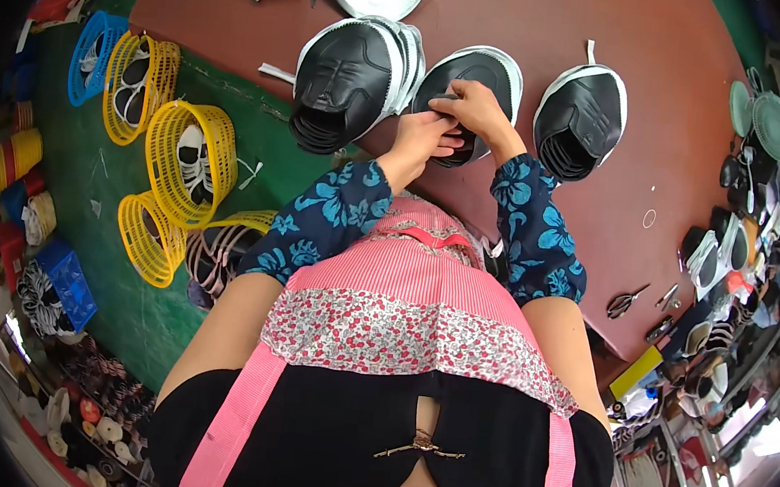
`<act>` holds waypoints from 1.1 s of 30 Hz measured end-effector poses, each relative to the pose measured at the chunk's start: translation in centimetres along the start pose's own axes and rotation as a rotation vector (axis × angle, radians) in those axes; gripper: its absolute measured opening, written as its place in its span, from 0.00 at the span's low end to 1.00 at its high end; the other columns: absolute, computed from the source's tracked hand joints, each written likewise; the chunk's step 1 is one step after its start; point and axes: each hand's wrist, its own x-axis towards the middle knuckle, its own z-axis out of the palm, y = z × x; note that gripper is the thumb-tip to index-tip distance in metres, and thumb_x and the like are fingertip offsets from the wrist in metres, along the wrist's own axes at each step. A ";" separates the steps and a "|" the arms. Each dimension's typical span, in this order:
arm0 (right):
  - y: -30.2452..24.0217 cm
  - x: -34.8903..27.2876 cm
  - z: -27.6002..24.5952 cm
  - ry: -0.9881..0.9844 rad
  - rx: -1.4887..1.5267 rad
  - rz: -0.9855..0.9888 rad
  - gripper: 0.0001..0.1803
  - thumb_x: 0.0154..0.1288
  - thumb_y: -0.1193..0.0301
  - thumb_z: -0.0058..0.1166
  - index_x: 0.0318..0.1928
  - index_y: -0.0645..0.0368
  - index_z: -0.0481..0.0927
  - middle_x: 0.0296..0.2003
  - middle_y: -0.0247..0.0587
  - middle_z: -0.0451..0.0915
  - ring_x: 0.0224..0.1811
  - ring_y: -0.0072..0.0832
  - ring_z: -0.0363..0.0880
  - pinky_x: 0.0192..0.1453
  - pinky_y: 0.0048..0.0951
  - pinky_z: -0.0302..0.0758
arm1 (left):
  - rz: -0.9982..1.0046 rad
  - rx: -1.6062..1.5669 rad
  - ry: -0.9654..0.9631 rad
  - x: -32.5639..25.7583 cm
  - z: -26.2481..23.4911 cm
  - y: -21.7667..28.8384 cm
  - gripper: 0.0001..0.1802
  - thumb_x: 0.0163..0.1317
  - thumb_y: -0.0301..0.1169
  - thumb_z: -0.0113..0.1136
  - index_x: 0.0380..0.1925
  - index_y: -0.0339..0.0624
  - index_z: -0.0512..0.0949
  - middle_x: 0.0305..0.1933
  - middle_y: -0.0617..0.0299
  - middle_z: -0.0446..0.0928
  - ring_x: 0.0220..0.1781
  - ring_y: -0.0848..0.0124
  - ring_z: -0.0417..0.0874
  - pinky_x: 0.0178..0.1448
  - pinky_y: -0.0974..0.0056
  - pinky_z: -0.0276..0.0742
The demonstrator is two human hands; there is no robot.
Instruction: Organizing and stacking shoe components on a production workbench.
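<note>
The middle stack of black shoe uppers (487,67) lies on the brown-red table (669,129), close to its near edge, between the left stack (355,66) and the right stack (586,112). Its rounded, white-bordered end points toward the table's far edge, and its dark opening faces the near edge. Its long axis runs from far to near, with the near end slanting slightly toward the table's left edge. The right hand (478,114) reaches over the stack, thumb and fingers bent together at a dark part of it. The left hand (425,141) is half curled just beside the opening. Whether either grip actually pinches material cannot be told. Scissors (627,302) lie near the table's right near corner.
</note>
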 end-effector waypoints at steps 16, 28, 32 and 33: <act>2.2 1.9 1.0 0.233 0.035 0.129 0.24 0.57 0.57 0.82 0.28 0.65 0.83 0.25 0.48 0.81 0.29 0.34 0.83 0.39 0.43 0.80 | 0.043 0.085 0.029 0.8 -0.2 -0.9 0.12 0.81 0.34 0.66 0.52 0.37 0.90 0.49 0.57 0.93 0.43 0.64 0.97 0.42 0.67 0.87; -0.1 -5.6 1.5 0.871 0.191 -0.107 0.17 0.75 0.60 0.73 0.41 0.63 0.84 0.40 0.49 0.84 0.43 0.47 0.84 0.52 0.46 0.80 | 0.465 0.508 0.026 -2.4 -0.6 -3.0 0.18 0.76 0.37 0.75 0.54 0.35 0.84 0.47 0.59 0.90 0.41 0.71 0.93 0.45 0.66 0.89; 4.1 -12.3 4.4 0.982 0.225 -0.020 0.15 0.83 0.63 0.65 0.46 0.63 0.80 0.41 0.50 0.79 0.45 0.45 0.81 0.55 0.43 0.77 | 1.152 1.368 -0.116 -4.4 0.7 -1.8 0.21 0.56 0.36 0.84 0.45 0.43 0.83 0.40 0.56 0.85 0.45 0.52 0.88 0.48 0.50 0.83; 6.5 -13.1 5.9 0.970 0.353 0.060 0.15 0.84 0.62 0.63 0.47 0.64 0.80 0.42 0.49 0.82 0.46 0.42 0.82 0.55 0.42 0.77 | 1.157 1.370 -0.129 -4.1 0.5 -2.1 0.21 0.56 0.36 0.84 0.45 0.43 0.83 0.40 0.56 0.85 0.45 0.52 0.88 0.48 0.50 0.83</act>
